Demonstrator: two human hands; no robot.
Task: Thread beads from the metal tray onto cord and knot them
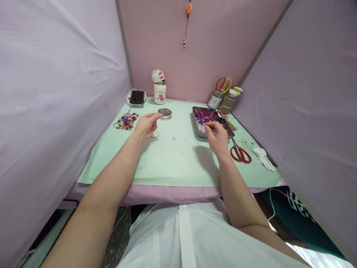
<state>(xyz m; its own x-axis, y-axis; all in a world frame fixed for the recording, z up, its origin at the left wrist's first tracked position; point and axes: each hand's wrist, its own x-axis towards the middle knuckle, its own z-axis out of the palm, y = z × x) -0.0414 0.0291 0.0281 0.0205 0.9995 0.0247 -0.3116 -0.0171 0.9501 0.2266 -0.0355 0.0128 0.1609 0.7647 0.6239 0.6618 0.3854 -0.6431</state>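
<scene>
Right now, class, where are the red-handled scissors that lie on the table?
In the head view, the red-handled scissors lie on the right side, just right of the right hand, between the bead tray and the crumpled white item.

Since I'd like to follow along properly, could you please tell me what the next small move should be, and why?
Probably bring one of the beads from the tray toward the left hand: the right hand is at the tray, though whether it holds a bead is unclear, and the left seems to pinch a thin cord.
</scene>
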